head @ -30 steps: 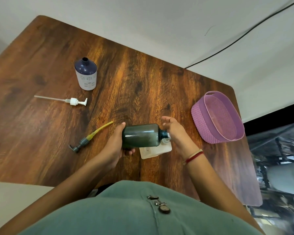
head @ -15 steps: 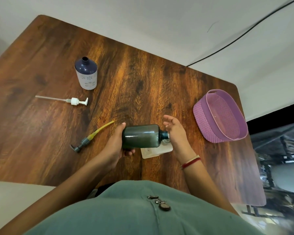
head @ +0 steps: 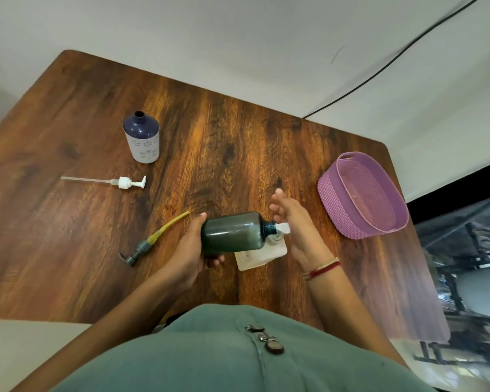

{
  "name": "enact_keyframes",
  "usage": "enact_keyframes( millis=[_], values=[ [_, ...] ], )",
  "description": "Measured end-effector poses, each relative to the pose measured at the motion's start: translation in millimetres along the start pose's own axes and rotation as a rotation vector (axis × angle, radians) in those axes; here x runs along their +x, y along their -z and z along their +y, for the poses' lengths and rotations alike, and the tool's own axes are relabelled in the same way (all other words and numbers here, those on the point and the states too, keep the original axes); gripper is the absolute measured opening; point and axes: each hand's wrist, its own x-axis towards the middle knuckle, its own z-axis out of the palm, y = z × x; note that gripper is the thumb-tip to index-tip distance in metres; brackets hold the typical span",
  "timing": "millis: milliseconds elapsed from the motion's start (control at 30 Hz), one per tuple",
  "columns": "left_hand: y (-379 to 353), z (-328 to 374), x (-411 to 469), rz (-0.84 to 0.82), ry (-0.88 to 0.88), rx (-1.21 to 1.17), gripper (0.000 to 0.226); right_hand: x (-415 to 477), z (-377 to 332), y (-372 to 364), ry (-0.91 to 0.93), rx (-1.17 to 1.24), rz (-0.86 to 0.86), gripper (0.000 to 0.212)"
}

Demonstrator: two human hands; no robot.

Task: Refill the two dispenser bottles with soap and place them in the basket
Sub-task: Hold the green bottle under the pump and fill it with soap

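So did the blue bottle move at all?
No. The blue bottle still stands just beyond the white pump on the table, with the same gap as before. Only the camera shifted.

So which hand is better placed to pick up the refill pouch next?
Probably right. The left hand has its grip round the green bottle, while the right hand, fingers straight, sits beside the refill pouch under the bottle's neck.

The green bottle (head: 232, 233) tilts sideways, blue bottle (head: 142, 140) upright (uncapped), purple basket (head: 337, 199) rightmost
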Motion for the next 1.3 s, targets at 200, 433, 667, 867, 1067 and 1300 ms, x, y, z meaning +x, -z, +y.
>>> enact_keyframes(
  millis=[200, 433, 667, 867, 1067, 1300],
  values=[
    [2.0, -0.2, -0.7, -0.003, -0.01, 0.008, 0.038, -10.3, 4.4, 12.2, 0.158, 0.132, 0.08, 0.046],
    [0.0, 0.9, -0.2, -0.001, 0.009, 0.011, 0.036, -37.9, 42.3, 29.9, 0.262, 0.113, 0.173, 0.046],
    [3.8, -3.3, 1.8, -0.014, 0.009, 0.018, 0.037, -41.7, 57.2, 33.5, 0.484, -0.012, 0.164, 0.025],
    [2.7, -2.6, -0.4, 0.005, 0.009, 0.014, 0.035, -25.8, 58.1, 2.7, 0.524, 0.068, 0.089, 0.061],
    [1.7, -1.9, -1.6, -0.006, 0.026, 0.005, 0.037, -19.5, 61.4, -13.8, 0.52, 0.122, 0.112, 0.092],
    [4.2, -1.7, 1.2, -0.007, 0.063, 0.025, 0.04, -12.4, 62.0, -15.1, 0.457, 0.151, 0.14, 0.044]
  ],
)
